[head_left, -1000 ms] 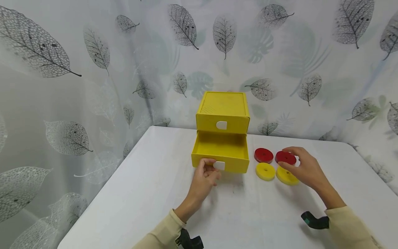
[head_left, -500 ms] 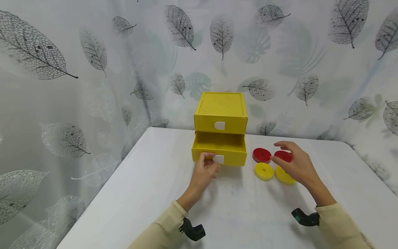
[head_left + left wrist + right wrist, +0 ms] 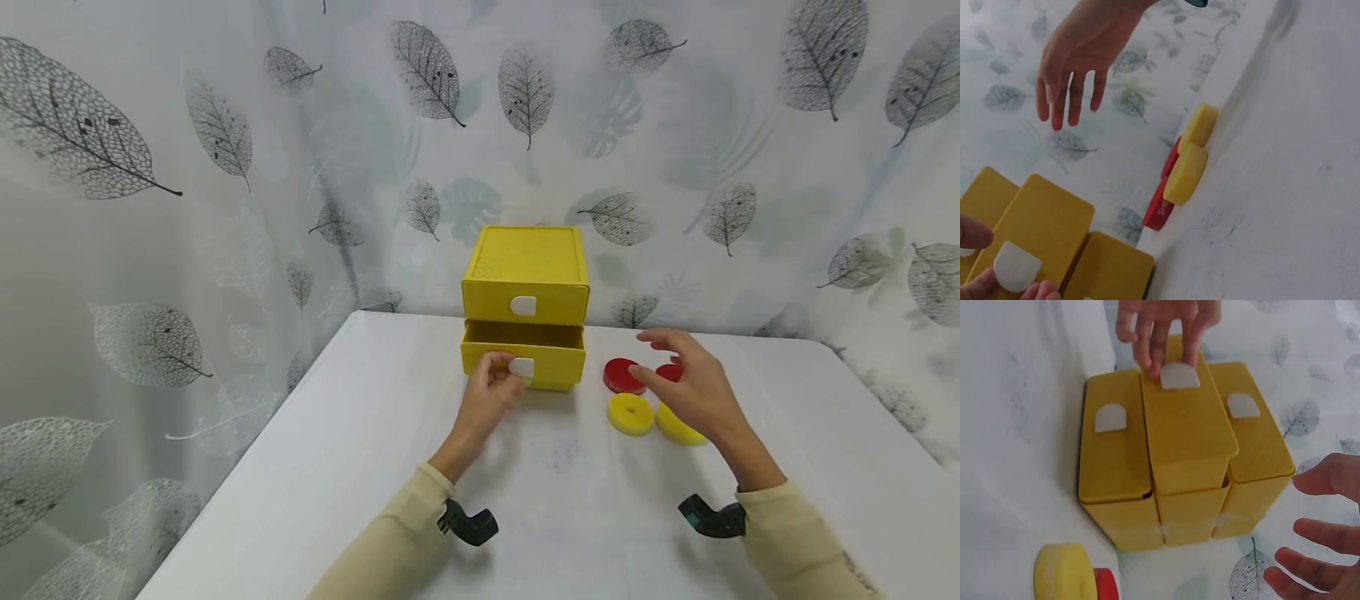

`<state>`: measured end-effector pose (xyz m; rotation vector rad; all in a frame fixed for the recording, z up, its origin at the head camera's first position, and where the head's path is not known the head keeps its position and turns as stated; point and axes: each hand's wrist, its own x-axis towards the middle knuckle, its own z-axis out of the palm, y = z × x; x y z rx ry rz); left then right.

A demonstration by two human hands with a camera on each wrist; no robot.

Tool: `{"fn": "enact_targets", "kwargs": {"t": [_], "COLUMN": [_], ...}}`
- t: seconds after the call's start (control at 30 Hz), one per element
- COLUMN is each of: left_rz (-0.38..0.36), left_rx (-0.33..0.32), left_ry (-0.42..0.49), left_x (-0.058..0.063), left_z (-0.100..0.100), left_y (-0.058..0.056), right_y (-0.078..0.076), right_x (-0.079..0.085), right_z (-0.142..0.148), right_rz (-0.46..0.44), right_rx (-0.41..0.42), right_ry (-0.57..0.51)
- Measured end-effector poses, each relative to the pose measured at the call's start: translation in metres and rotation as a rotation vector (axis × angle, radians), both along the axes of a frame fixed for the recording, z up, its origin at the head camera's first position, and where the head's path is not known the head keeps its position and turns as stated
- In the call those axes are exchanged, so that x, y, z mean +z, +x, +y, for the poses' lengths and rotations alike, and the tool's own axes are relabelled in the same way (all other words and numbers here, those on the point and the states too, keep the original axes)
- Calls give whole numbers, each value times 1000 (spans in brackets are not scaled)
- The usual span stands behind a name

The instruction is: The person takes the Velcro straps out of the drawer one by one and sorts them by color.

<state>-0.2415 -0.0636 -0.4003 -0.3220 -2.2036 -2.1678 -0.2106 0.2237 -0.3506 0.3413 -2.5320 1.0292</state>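
My left hand (image 3: 487, 404) pinches the white tab handle (image 3: 522, 367) of the middle yellow drawer (image 3: 558, 364), its fingertips at the tab's edges. That drawer stands partly out of a yellow three-drawer box (image 3: 532, 254); the right wrist view shows the top and bottom drawers (image 3: 1113, 469) pushed in. A narrow strip of the drawer's inside shows in the head view, and I see nothing in it. My right hand (image 3: 697, 387) hovers with spread fingers, holding nothing. Below it lie two red discs (image 3: 621, 377) and two yellow discs (image 3: 631, 414), partly hidden by the hand.
The white table (image 3: 360, 433) reaches back to a leaf-patterned curtain (image 3: 660, 167) behind the box. More of this curtain hangs along the left side. Black wrist mounts (image 3: 472, 525) sit at both sleeves.
The left hand has pushed the middle drawer most of the way back in. My right hand has lifted off the discs and moved left a little. The discs stay on the table.
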Motion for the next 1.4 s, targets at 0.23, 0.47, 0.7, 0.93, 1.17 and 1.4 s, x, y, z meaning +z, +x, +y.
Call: {"fn": "enact_targets", "kwargs": {"t": [0.23,0.47,0.7,0.93,1.17,1.4], "left_rz": [-4,-22,-43,-66,-51,-89], "left_rx": [12,17,2,-23,-28,79], "left_ry": [4,-22,-73,-79,-73,-69], "left_x": [0,-2,-6,-5,-5,-10], "left_z": [1,3,3,2,2,-1], "left_y": [-9,-16,-23,-28,-30,-28], "right_y": [1,1,0,-1,-4,-8], "right_x": [2,2,0,-3,-10,-21], "right_z": [-11,-19,-23,-25,-30,-43], "right_rz": [3,-44,-78,-78,-71,-74], "right_rx": [38,45,50,66,91,135], "right_ry": [6,2,-9,-6,12,41]}}
